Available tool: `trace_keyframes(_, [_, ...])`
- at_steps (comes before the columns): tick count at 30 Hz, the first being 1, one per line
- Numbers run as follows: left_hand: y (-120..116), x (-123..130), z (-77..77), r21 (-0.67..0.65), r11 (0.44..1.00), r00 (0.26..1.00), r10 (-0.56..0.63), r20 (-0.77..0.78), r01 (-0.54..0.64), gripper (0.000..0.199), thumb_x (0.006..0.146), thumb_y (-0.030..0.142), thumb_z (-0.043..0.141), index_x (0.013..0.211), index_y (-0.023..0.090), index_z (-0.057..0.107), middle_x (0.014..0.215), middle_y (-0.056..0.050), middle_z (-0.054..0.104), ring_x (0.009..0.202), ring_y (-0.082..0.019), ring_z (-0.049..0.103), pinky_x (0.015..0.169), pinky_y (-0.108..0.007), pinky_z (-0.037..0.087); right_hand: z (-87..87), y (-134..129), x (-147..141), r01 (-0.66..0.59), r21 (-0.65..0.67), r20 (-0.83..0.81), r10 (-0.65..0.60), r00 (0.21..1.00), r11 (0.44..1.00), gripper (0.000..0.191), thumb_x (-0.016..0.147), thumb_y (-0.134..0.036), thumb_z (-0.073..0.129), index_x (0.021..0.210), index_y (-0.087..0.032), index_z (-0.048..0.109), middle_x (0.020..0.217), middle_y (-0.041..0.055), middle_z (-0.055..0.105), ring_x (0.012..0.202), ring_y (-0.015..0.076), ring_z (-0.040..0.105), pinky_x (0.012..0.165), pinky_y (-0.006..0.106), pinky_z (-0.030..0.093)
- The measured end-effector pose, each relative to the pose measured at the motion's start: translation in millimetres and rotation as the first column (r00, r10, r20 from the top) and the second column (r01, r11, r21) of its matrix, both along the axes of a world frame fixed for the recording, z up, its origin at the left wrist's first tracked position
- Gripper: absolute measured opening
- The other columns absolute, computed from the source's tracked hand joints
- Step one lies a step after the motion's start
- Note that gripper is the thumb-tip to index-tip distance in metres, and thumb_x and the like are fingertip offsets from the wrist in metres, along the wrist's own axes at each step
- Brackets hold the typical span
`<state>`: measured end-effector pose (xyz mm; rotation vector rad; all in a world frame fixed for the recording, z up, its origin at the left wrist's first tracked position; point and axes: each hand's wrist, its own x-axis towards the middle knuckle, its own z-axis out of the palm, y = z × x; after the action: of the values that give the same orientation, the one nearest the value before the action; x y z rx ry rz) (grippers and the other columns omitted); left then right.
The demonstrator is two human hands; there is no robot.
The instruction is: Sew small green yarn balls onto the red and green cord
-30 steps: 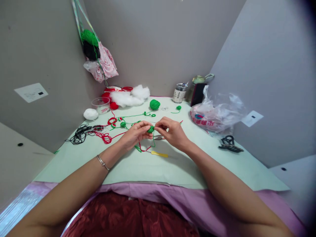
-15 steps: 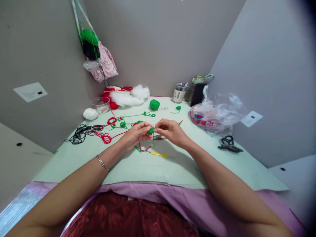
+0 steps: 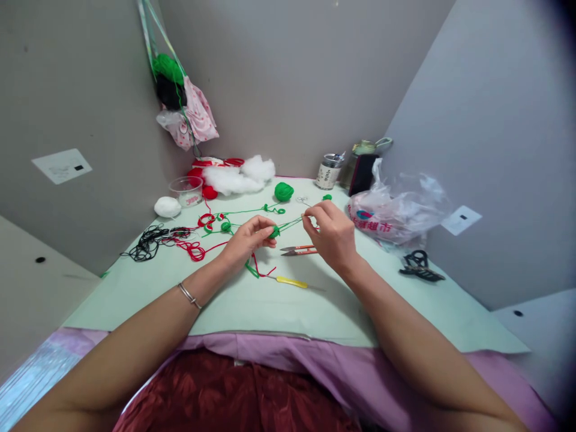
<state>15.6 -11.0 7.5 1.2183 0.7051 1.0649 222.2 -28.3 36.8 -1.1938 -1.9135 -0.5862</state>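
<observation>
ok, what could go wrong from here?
Cut: the open snips lie near the green strands running between the left hand and right hand; slack might drop onto the blades.
Slip: the small green piece sits at the left fingertips, so a hard pull could free it.
Tangle: black yarn meets red yarn.

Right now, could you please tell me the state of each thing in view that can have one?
Left hand, pinching the small green piece
Right hand, pinching green strands
Green strands, pulled taut between the hands
Snips, blades apart
Yellow-handled hook, lying flat
Black yarn, loosely tangled
Green ball, wound
Clear tub, upright, lidless
Phone, upright, face dark
Hair claw, open or shut unclear
</observation>
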Motion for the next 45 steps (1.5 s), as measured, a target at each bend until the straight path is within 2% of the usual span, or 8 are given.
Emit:
trace_keyframes(6, [6.3, -4.6, -3.7, -0.011, 0.991, 0.984, 0.134, 0.121, -0.133, 0.026, 0.075, 0.028, 0.074, 0.095, 0.017, 0.061, 0.088, 0.000, 0.061, 0.078, -0.012, 0.063, 0.086, -0.032, 0.051, 2.4, -9.9, -3.6, -0.253, -0.051, -0.094, 0.248, 0.964, 0.966, 0.017, 0.095, -0.023, 0.050, 0.087, -0.021, 0.064, 0.088, 0.0084, 0.064, 0.070, 0.0157, 0.057, 0.069, 0.030, 0.046])
trace_keyframes(10, [9.6, -7.4, -2.8, -0.091, 0.989, 0.972, 0.136, 0.192, -0.120, 0.028, 0.078, 0.029, 0.073, 0.099, 0.017, 0.060, 0.089, -0.001, 0.062, 0.082, -0.012, 0.064, 0.092, -0.031, 0.049, 3.6, -16.6, -10.2, -0.571, -0.282, -0.222, 0.527, 0.820, 0.771, 0.016, 0.093, -0.032, 0.058, 0.093, -0.019, 0.066, 0.085, 0.0057, 0.064, 0.062, 0.0115, 0.053, 0.061, 0.026, 0.046])
trace_keyframes(13, [9.0, -7.5, 0.6, -0.126, 0.983, 0.967, 0.157, 0.199, -0.133, 0.031, 0.075, 0.030, 0.076, 0.097, 0.018, 0.058, 0.087, 0.001, 0.060, 0.081, -0.010, 0.062, 0.091, -0.028, 0.047, 8.0, -19.1, -12.5, -0.652, -0.399, -0.443, 0.486, 0.753, 0.645, 0.021, 0.096, -0.033, 0.054, 0.096, -0.018, 0.069, 0.083, 0.0048, 0.065, 0.062, 0.0104, 0.054, 0.058, 0.024, 0.045])
trace_keyframes(16, [7.2, -7.2, 1.9, -0.102, 0.983, 0.977, 0.168, 0.128, -0.156, 0.032, 0.072, 0.029, 0.077, 0.094, 0.018, 0.057, 0.084, 0.002, 0.059, 0.079, -0.010, 0.059, 0.087, -0.027, 0.046, 13.7, -16.5, -8.9, -0.720, -0.364, -0.678, 0.363, 0.640, 0.591, 0.021, 0.094, -0.034, 0.054, 0.100, -0.019, 0.069, 0.083, 0.0036, 0.068, 0.053, 0.0080, 0.048, 0.050, 0.023, 0.041])
trace_keyframes(22, [6.4, -8.1, -4.6, 0.122, 0.986, 0.988, 0.122, -0.093, -0.110, 0.026, 0.074, 0.021, 0.071, 0.098, 0.019, 0.063, 0.092, 0.000, 0.061, 0.083, -0.011, 0.055, 0.080, -0.025, 0.043, 19.6, -4.7, 3.7, -0.776, -0.213, -0.879, 0.230, 0.418, 0.594, 0.033, 0.086, -0.038, 0.065, 0.114, -0.020, 0.065, 0.086, 0.0040, 0.072, 0.041, 0.0037, 0.031, 0.039, 0.023, 0.025])
trace_keyframes(31, [4.4, -3.7, -4.0, 0.151, 0.986, 0.986, 0.093, -0.136, -0.072, 0.035, 0.066, 0.021, 0.078, 0.096, 0.017, 0.062, 0.099, -0.004, 0.066, 0.089, -0.015, 0.059, 0.085, -0.031, 0.046, 26.5, 0.9, 15.9, -0.677, -0.090, -0.930, 0.182, 0.320, 0.731, 0.021, 0.080, -0.037, 0.070, 0.093, -0.020, 0.067, 0.088, 0.0042, 0.073, 0.039, 0.0026, 0.025, 0.037, 0.024, 0.018])
trace_keyframes(34, [5.3, -4.1, -5.6, 0.158, 0.985, 0.983, 0.097, -0.156, -0.072, 0.035, 0.067, 0.023, 0.078, 0.099, 0.018, 0.065, 0.097, -0.003, 0.065, 0.088, -0.015, 0.059, 0.085, -0.031, 0.046, 27.5, 0.8, 16.3, -0.640, -0.082, -0.922, 0.185, 0.339, 0.764, 0.019, 0.080, -0.036, 0.071, 0.089, -0.020, 0.067, 0.082, 0.0026, 0.071, 0.039, 0.0032, 0.026, 0.037, 0.024, 0.019])
trace_keyframes(45, [1.2, -5.4, -2.2, 0.166, 0.986, 0.995, 0.031, -0.099, -0.014, 0.046, 0.075, 0.027, 0.074, 0.119, 0.022, 0.062, 0.097, -0.003, 0.066, 0.090, -0.017, 0.063, 0.087, -0.034, 0.049, 5.5, -13.0, -11.6, -0.569, -0.275, -0.575, 0.342, 0.744, 0.775, 0.007, 0.089, -0.022, 0.062, 0.086, -0.019, 0.068, 0.089, 0.0027, 0.064, 0.060, 0.0092, 0.050, 0.057, 0.026, 0.043])
